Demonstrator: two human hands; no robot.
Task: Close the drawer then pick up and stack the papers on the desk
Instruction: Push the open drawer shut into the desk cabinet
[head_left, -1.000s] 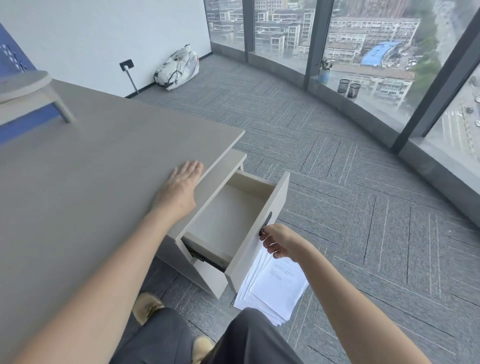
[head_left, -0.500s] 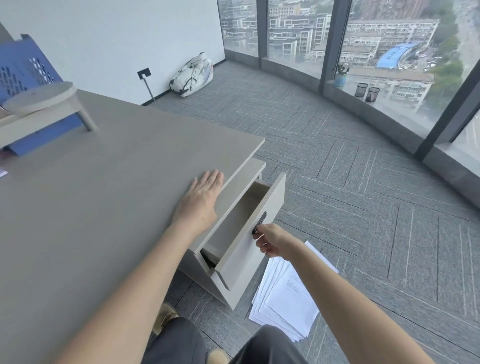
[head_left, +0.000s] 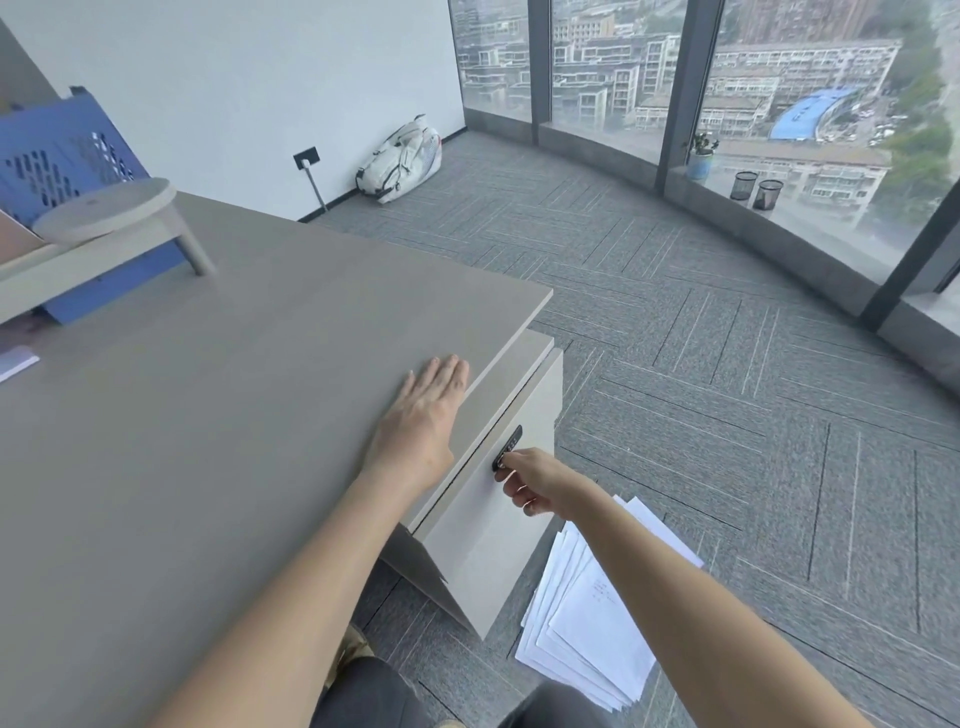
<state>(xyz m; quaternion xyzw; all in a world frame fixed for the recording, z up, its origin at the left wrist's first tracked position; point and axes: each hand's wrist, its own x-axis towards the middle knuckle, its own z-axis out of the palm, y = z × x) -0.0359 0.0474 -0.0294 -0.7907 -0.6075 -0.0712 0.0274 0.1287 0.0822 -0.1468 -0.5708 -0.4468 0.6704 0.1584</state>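
Daylit office corner: a plain white wall (head_left: 234, 78), grey herringbone carpet tiles (head_left: 701, 364), and curved floor-to-ceiling windows (head_left: 779, 104) with dark frames overlooking city buildings. A white sports bag (head_left: 400, 158) leans against the wall.

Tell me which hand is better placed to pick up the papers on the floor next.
Probably the right hand. It is at the drawer front, directly above the papers fanned on the carpet. The left hand lies flat on the desk, farther away.
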